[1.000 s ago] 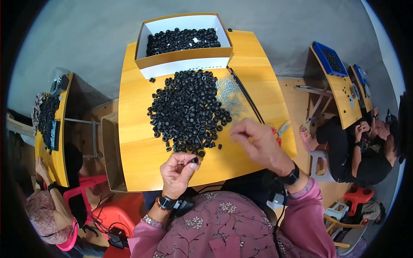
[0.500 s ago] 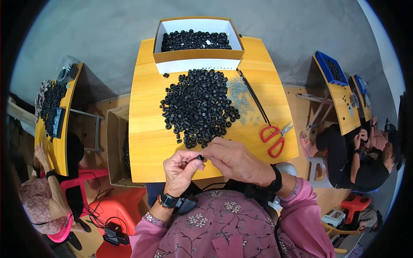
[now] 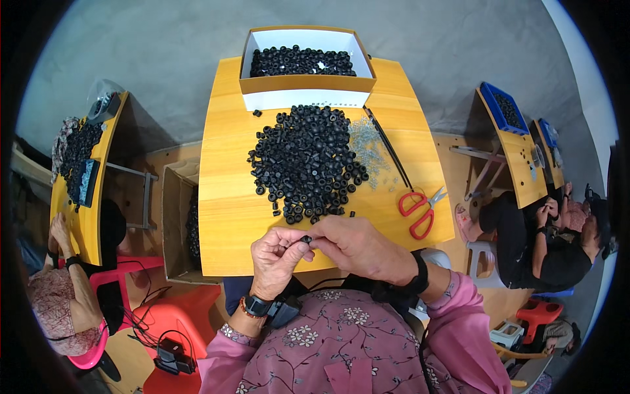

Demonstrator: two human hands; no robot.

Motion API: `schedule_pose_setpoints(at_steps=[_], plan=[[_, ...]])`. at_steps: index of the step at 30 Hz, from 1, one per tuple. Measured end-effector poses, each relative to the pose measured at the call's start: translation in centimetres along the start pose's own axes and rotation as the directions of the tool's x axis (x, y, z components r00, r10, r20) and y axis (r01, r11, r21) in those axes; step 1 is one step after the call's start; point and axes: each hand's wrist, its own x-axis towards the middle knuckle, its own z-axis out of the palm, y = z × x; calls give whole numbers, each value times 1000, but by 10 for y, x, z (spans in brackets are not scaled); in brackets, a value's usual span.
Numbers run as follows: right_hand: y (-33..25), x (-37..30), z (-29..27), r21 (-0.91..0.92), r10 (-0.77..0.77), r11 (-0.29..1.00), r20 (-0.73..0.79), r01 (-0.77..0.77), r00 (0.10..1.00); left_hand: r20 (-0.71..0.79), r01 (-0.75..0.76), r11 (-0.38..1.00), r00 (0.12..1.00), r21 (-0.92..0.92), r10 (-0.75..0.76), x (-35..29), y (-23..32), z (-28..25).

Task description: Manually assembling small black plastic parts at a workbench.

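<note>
A small black rubber-like part (image 3: 306, 240) is pinched between the thumb and fingers of my left hand (image 3: 275, 260), just over the table's near edge. My right hand (image 3: 362, 247) meets it from the right, its thumb and fingertips closed against the same part. Whatever else those fingertips hold is too small to make out. Beyond my hands spreads a heap of small black parts (image 3: 302, 161), some ring-shaped and some plug-like. Along its right side lie many tiny clear pieces (image 3: 369, 146).
Scissors with red handles (image 3: 420, 213) lie at the table's right, below thin black rods (image 3: 388, 150). An open white-and-brown box (image 3: 308, 84) of black parts stands at the far edge. A cardboard carton (image 3: 176, 223) is left of the table. People sit at side tables.
The view has shifted slightly. Both my hands keep nearly the same pinch on the black part, with only small finger movement. At the left table, the other person's hands have come closer together.
</note>
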Motion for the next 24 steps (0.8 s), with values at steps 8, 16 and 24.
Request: schedule_pose_setpoints(at_steps=[8,16,24], plan=[[16,-7,5,138,48,989,3,-48,999,3,25,992,1000,-120,-25,3,-4,0],[38,-26,-7,-36,-33,999,-126,28,991,4,28,1000,1000,-4,-28,0,-8,-2],[89,-50,-20,-23,296,948,-297,-317,908,-43,2,1000,999,31,0,1,-4,7]])
